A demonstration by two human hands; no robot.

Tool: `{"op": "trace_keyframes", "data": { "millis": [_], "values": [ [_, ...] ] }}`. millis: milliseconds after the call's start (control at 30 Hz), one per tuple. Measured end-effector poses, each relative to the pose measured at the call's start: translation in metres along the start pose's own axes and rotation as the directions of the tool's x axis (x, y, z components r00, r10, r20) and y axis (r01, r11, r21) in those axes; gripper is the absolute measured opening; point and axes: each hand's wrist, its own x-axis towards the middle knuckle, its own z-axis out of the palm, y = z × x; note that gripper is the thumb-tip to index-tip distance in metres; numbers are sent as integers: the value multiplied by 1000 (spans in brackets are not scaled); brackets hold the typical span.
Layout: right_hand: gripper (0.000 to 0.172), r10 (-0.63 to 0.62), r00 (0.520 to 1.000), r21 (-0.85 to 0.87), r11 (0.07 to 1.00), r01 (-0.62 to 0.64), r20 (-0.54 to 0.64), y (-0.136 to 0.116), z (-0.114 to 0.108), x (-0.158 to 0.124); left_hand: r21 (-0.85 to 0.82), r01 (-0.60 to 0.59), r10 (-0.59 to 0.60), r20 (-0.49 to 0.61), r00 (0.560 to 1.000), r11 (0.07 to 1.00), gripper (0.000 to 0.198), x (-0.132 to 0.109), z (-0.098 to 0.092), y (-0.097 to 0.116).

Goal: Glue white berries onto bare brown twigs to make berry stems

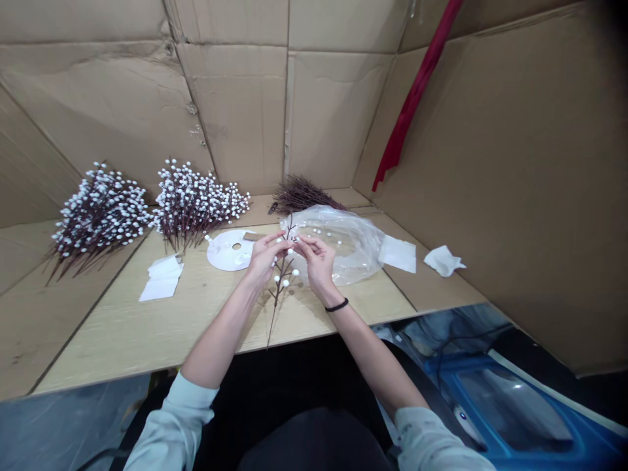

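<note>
Both my hands are raised over the wooden table top [147, 320], holding a thin dark artificial branch [280, 288] with white berries. My left hand [263, 256] and my right hand [316, 260] pinch its upper part close together, and the stem hangs down past the table's front edge. A black band [337, 305] circles my right wrist. Just behind my hands lies a clear plastic bag [343, 245] with loose white berries in it. To the left of my left hand lies a white disc [226, 252] with a central hole.
Two heaps of white-berried branches [101, 217] [193, 203] lie at the left, and a bundle of bare dark twigs [301, 195] lies at the back. White paper sheets [161, 278] [397, 254] and a crumpled tissue [444, 260] lie nearby. Cardboard walls surround the table, with a red strip [412, 91] on one.
</note>
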Motion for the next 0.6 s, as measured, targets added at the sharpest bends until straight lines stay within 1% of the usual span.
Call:
{"op": "trace_keyframes", "data": {
  "millis": [100, 267, 600],
  "values": [
    [12, -8, 1000, -9, 1000, 8, -4, -1, 1, 0, -4, -2, 2, 18, 1000, 1000, 50, 1, 0, -1],
    [13, 2, 1000, -14, 1000, -2, -20, -1, 2, -1, 7, -4, 4, -13, 1000, 1000, 49, -1, 1, 1],
    [12, 11, 1000, 14, 1000, -11, -24, -1, 2, -2, 8, 0, 0, -17, 1000, 1000, 46, -2, 3, 2]
  ]
}}
